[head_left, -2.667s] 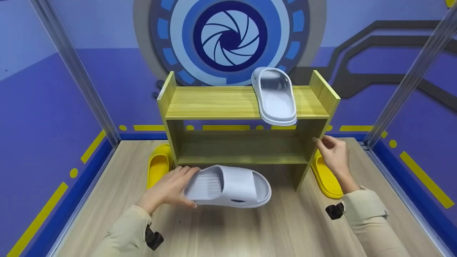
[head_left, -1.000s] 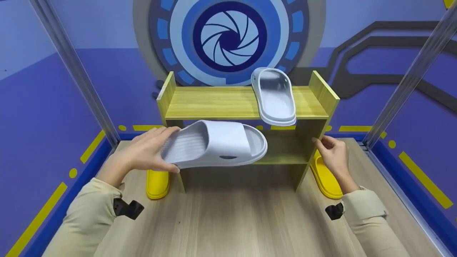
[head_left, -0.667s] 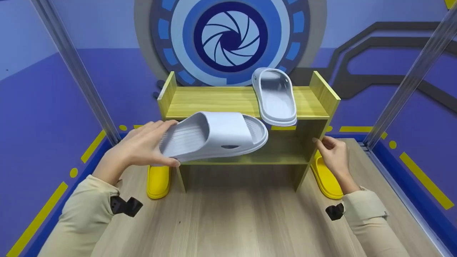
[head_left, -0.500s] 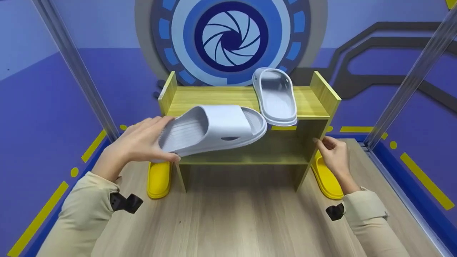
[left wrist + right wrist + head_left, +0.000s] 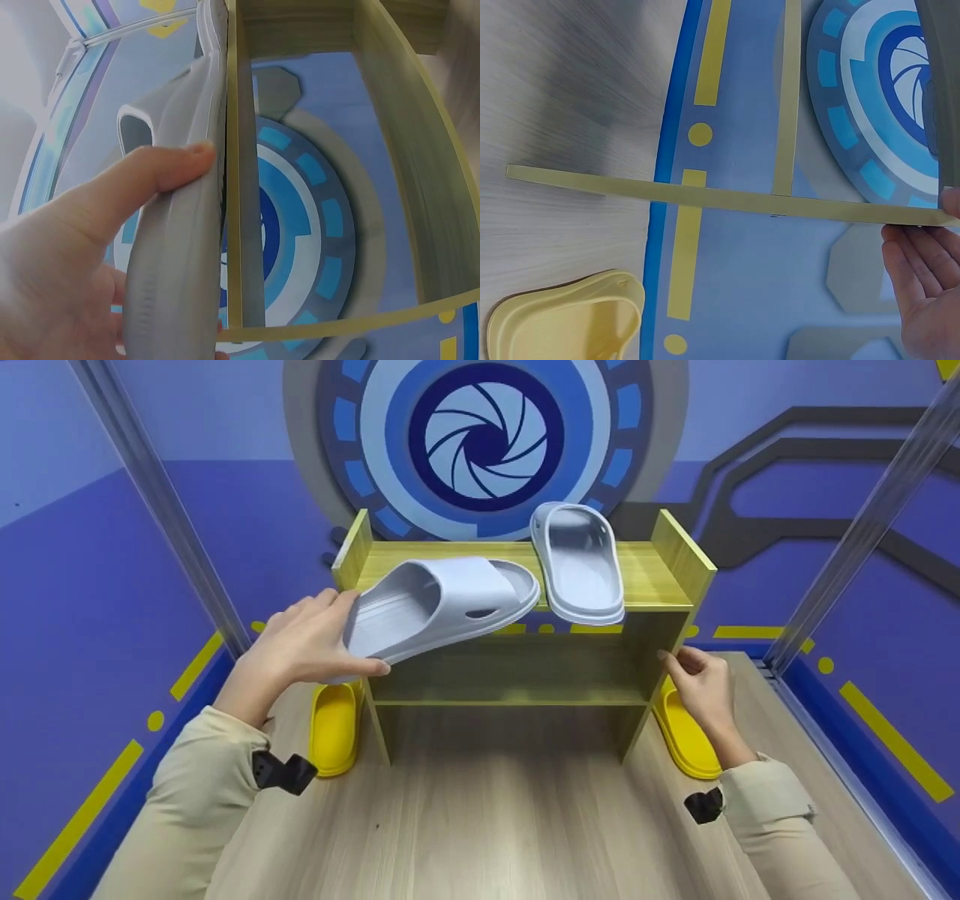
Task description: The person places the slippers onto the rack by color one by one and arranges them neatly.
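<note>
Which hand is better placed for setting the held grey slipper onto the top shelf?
Left, probably: the left hand grips the grey slipper close to the top shelf, while the right hand pinches the side panel and would first need to let go.

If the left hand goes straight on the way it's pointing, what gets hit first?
Likely the pale slipper on the top shelf: the held slipper, leading the left hand, aims its toe there. Depth is unclear; it may pass in front.

The head view looks forward and down, while 2 nearer wrist views share the shelf (image 5: 510, 671).
</note>
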The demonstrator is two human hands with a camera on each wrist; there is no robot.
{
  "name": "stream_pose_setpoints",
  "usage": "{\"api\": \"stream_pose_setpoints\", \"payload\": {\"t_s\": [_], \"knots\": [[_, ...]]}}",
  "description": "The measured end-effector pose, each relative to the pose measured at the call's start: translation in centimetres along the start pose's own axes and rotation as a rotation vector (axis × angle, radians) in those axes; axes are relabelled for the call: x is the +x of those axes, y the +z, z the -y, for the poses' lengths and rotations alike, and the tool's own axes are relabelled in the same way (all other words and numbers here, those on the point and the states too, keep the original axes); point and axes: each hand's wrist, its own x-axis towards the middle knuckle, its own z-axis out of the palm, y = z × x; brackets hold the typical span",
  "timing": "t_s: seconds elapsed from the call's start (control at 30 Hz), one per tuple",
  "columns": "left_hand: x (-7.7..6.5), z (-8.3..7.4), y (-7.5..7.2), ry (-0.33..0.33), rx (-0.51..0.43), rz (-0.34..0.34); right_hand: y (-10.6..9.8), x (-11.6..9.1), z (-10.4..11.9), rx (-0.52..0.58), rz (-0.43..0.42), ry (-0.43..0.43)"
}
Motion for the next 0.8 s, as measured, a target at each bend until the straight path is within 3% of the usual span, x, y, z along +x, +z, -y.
{"api": "stream_pose_setpoints", "payload": {"t_s": [0.47,0.63,0.8], "knots": [[1.6,-2.1,1.6,-0.140,0.049,-0.213,0.3,0.1,-0.1,0.005,-0.023,-0.017],[1.9,-2.2,1.8,-0.138,0.047,-0.229,0.2,0.1,-0.1,-0.002,-0.020,-0.013],[1.2,-1.6,1.8,-0.078,-0.027,-0.227,0.0,0.0,0.0,-0.016,-0.007,0.012]]}}
